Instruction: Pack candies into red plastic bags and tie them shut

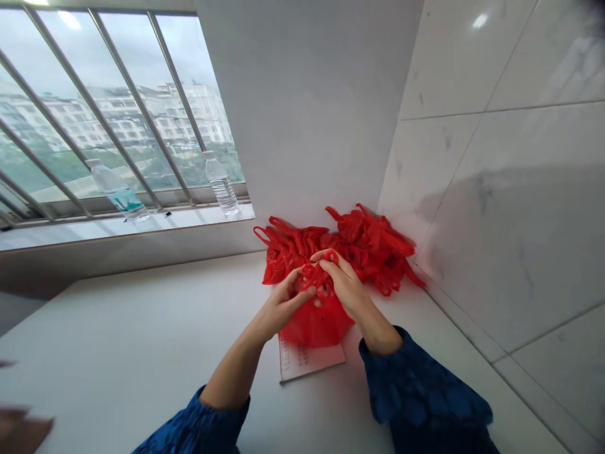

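Observation:
A red plastic bag [317, 323] hangs spread below my two hands, its bunched handles between them. My left hand [284, 301] pinches the gathered top from the left, thumb and fingers closed on it. My right hand [341, 277] grips the same bunch from the right, with a red loop at the fingertips. Under the bag's lower edge a printed booklet [309, 360] lies on the white tabletop [155, 353], partly covered. Just beyond my hands sits a heap of crumpled red plastic bags [373, 243], several of them with loop handles showing.
Two clear plastic bottles stand on the windowsill, a labelled bottle [120, 192] and a bare bottle [221, 184]. Behind them is a barred window [127, 113]. A tiled wall [520, 239] bounds the table on the right. Something brown and blurred [21, 429] shows at the lower left.

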`<state>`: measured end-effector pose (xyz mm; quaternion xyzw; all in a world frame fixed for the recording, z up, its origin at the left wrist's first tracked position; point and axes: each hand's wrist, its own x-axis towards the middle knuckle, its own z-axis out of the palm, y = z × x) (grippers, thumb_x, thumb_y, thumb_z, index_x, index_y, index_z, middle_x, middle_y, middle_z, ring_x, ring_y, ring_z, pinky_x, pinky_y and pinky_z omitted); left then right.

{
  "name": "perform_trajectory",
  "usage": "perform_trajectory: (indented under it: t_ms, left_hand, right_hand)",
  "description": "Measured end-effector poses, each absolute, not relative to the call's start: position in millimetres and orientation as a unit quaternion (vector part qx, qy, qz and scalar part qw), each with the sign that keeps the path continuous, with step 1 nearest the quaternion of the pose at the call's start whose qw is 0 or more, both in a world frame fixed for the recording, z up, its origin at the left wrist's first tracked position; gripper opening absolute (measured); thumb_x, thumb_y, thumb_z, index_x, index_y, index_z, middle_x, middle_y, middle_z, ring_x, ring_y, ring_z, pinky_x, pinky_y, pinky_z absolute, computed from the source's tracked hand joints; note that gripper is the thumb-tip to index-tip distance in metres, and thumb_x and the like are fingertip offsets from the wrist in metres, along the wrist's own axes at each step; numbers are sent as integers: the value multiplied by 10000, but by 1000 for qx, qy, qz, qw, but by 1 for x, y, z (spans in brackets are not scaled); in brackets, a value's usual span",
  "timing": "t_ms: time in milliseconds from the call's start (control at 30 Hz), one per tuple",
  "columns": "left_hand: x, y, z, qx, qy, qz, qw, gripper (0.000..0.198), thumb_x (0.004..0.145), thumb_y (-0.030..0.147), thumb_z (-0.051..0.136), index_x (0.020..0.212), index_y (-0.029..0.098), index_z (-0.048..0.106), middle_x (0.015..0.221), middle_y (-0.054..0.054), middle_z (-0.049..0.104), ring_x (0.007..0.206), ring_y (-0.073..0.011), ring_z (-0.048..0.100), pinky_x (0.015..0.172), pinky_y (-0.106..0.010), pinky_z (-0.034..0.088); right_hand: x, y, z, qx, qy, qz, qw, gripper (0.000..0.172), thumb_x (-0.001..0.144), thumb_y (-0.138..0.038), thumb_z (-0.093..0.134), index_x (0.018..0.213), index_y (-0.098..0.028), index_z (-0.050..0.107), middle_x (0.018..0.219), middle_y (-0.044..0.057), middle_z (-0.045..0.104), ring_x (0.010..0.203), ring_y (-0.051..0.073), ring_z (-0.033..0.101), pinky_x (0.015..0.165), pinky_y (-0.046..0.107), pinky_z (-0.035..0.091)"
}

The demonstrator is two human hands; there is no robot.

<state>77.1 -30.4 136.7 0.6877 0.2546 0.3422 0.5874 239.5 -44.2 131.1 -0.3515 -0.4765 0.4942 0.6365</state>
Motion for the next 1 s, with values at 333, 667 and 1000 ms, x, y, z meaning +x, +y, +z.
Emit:
perform_trajectory:
  t_ms: [333,667,1000]
  left_hand:
    - [69,-17,134,496,283,386,724,383,864,258,684,1239,193,645,878,-33,672,732,-119,602,757,-239,489]
    - [77,-25,143,558,325,357,675,424,924,493,616,1149,156,739,838,-77,753,804,-202,701,799,-300,537]
    - [55,16,101,524,422,522,524,468,681,446,861,1018,132,777,947,-85,775,841,-182,680,826,-276,524]
  right_hand:
    - [259,-50,138,-356,-696,367,504,79,868,-245,641,926,-197,665,890,19,686,828,161,649,776,305,513]
    - [262,-58,144,-447,-760,115,457,118,826,-123,660,824,-223,598,921,-14,574,804,146,597,756,276,454]
    - [317,-103,167,-494,-768,238,330,200,844,-296,728,675,-209,667,750,-16,655,696,148,605,638,270,421]
